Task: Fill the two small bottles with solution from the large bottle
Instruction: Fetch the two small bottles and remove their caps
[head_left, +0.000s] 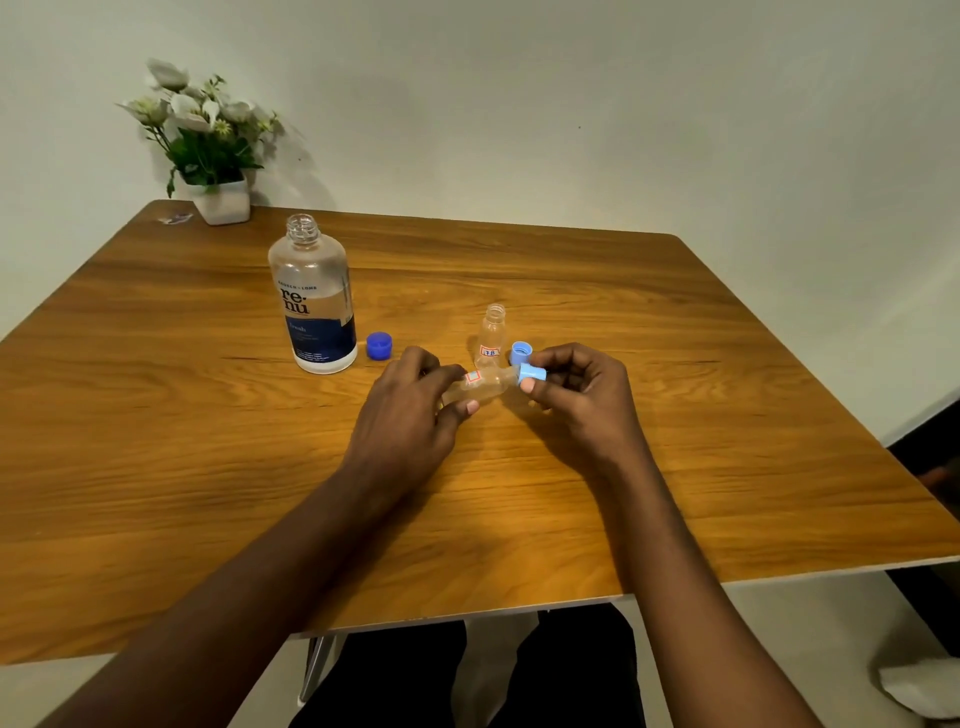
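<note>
While the left hand (415, 400) grips the small bottle (480, 387) lying sideways, neck pointing right, the right hand (576, 395) pinches its light-blue cap (532, 374)

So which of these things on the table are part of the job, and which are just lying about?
Part of the job: large bottle, dark blue cap, standing small bottle, loose light blue cap, held small bottle, pinched light blue cap.
Just lying about: flower pot, scrap beside it.
</note>
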